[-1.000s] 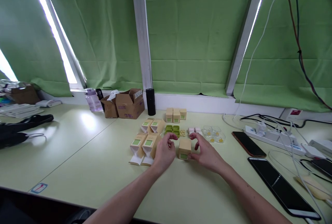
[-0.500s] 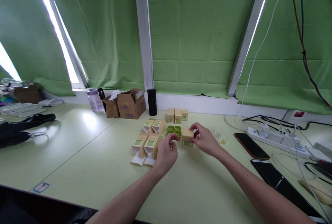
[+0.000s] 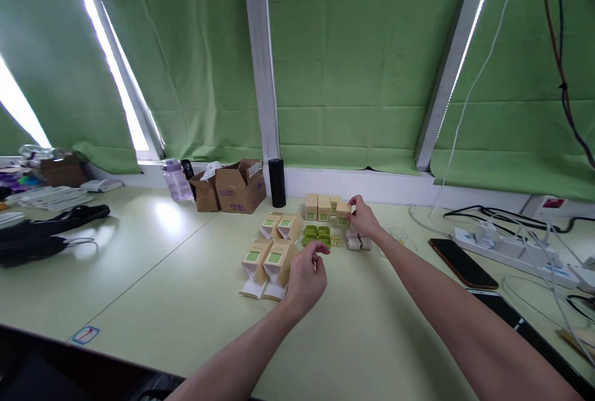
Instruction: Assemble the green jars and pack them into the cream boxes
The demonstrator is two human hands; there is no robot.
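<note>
My right hand (image 3: 364, 218) reaches far across the pale green table (image 3: 162, 264) and grips a small tan box with a green label (image 3: 343, 213), holding it at the right end of a row of matching closed boxes (image 3: 318, 207) by the window sill. My left hand (image 3: 307, 277) hovers nearer to me with its fingers curled and nothing visible in them, just right of several open tan cartons (image 3: 269, 258). A green tray (image 3: 317, 235) and small pale pieces (image 3: 357, 243) lie between the two hands.
Brown cardboard boxes (image 3: 235, 187), a black cylinder (image 3: 277, 182) and a clear bottle (image 3: 174, 181) stand along the sill. Phones (image 3: 462, 255), a power strip (image 3: 515, 246) and cables crowd the right side. Black straps (image 3: 46, 230) lie at the left.
My right hand picked the tan box up from the table in front of me and carried it away to the row of boxes at the back. My left hand stayed nearly in place.
</note>
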